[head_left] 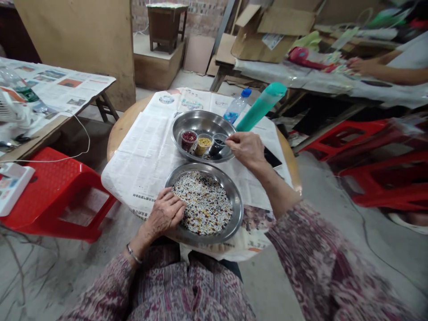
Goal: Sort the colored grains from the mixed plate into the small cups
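A round metal tray (236, 218) nearest my body holds a spread of small mixed grains (203, 203), mostly white with black, yellow and dark red bits. My left hand (166, 209) lies over its left rim, fingers bent together around the edge; the thumb is hidden. Behind it, a second metal tray (197, 118) carries three clear plastic cups: a cup of dark red grains (189, 139), a cup of yellow grains (203, 145) and a cup of black grains (217, 145). At the black cup's right edge my right hand (248, 149) is pinched closed; anything between its fingertips is too small to see.
Newspaper (133, 151) covers the round table. A plastic bottle (237, 106), a green cylinder (262, 107) and a dark phone-like slab (272, 158) are beyond the right hand. Red stools (60, 191) stand on both sides. At right, another person's arm (384, 67) reaches over a bench.
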{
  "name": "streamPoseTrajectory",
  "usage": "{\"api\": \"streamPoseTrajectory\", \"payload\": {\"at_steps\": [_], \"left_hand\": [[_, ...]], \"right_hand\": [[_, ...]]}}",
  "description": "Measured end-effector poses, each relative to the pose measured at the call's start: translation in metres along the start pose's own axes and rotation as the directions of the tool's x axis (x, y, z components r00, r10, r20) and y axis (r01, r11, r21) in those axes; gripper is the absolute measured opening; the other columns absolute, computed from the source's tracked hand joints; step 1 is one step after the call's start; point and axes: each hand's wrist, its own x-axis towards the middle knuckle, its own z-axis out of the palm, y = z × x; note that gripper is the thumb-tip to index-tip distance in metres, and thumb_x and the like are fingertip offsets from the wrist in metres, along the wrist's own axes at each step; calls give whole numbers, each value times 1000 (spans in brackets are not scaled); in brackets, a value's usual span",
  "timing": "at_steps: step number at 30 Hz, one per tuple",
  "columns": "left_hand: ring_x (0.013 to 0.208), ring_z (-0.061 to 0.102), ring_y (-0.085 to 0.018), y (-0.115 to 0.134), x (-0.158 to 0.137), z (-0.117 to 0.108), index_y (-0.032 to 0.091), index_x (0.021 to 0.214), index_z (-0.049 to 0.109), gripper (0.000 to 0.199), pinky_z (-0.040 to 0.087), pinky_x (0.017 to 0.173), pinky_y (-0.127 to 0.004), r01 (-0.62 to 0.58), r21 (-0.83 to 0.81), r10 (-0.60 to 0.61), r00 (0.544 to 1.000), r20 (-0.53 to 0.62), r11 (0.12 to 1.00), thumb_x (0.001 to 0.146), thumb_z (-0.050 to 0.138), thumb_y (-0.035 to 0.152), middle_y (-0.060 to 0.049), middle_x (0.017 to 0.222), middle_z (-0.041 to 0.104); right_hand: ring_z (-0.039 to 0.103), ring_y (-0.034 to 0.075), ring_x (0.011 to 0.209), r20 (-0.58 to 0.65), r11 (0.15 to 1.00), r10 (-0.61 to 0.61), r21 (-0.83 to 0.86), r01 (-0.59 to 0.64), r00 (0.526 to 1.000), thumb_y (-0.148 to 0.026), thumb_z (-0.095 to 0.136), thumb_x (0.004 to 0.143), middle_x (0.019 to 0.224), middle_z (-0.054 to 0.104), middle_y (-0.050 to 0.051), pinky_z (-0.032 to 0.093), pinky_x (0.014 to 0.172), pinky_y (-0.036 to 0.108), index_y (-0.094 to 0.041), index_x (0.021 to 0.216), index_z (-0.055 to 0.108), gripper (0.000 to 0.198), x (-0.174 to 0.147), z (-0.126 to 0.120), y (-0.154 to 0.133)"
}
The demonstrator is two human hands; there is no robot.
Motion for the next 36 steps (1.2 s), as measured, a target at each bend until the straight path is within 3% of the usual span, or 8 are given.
{"api": "streamPoseTrajectory", "payload": {"at_steps": [6, 11, 14, 23, 28, 30, 33, 36], "left_hand": [[82, 59, -17, 1, 1, -2, 20, 92, 65, 31, 39, 109, -43, 7, -41, -6, 1000, 14, 999, 104, 37, 23, -1, 83, 68], [82, 59, -17, 2, 2, -3, 19, 93, 65, 29, 39, 109, -43, 20, -57, -19, 1000, 22, 998, 103, 37, 23, -1, 83, 68], [81, 59, -16, 2, 3, -2, 19, 93, 65, 28, 39, 109, -43, 20, -54, -19, 1000, 19, 998, 103, 38, 22, 0, 81, 67], [81, 59, -16, 2, 2, 0, 19, 93, 64, 27, 40, 109, -42, 2, -33, -2, 1000, -14, 999, 102, 39, 22, -1, 82, 68], [83, 59, -18, 1, 1, 3, 20, 92, 63, 27, 41, 109, -43, 16, -2, -16, 1000, 3, 1000, 102, 38, 23, -2, 82, 65], [84, 59, -18, 0, 1, 5, 19, 91, 61, 26, 42, 108, -43, 29, 1, -29, 1000, 2, 1000, 101, 38, 23, -3, 83, 63], [87, 58, -20, 1, 1, 5, 19, 91, 59, 24, 44, 107, -43, 49, 1, -49, 998, -28, 999, 100, 37, 22, -4, 85, 61], [91, 58, -20, 2, 2, 3, 19, 93, 58, 22, 44, 108, -44, 71, 0, -71, 997, -18, 998, 101, 37, 21, -5, 89, 61]], "right_hand": [[66, 30, 90, 192, 992, 4, -122, 20, 981, -25, 68, 78, 81, 70, 10, 51, 82, 48, -22, 77, 71, 5, 55, 25, 7], [65, 33, 93, 320, 984, 34, -178, 25, 947, -28, 73, 74, 76, 67, 11, 51, 83, 54, -22, 74, 72, 7, 74, 41, 18], [66, 34, 96, 326, 984, 14, -174, 45, 945, -30, 70, 75, 78, 68, 12, 51, 84, 54, -22, 74, 73, 8, 76, 45, 23], [65, 28, 97, 172, 979, 42, -202, -7, 984, -26, 60, 85, 95, 74, 13, 50, 87, 45, -19, 90, 75, 17, 42, 20, -7], [65, 22, 84, 129, 991, -131, 10, 131, 983, -29, 57, 91, 92, 74, 10, 49, 78, 36, -19, 91, 73, 19, -24, 0, -19], [64, 20, 80, 223, 952, -296, 146, 268, 929, -29, 57, 92, 90, 73, 8, 48, 75, 35, -21, 86, 71, 16, -69, 0, -22], [63, 18, 78, 354, 848, -526, 291, 444, 773, -26, 55, 95, 87, 70, 6, 48, 72, 32, -21, 86, 68, 17, -138, 13, -30], [61, 18, 77, 410, 734, -673, 268, 624, 616, -21, 54, 95, 82, 69, 5, 46, 72, 32, -22, 83, 67, 17, -179, 32, -34]]}}
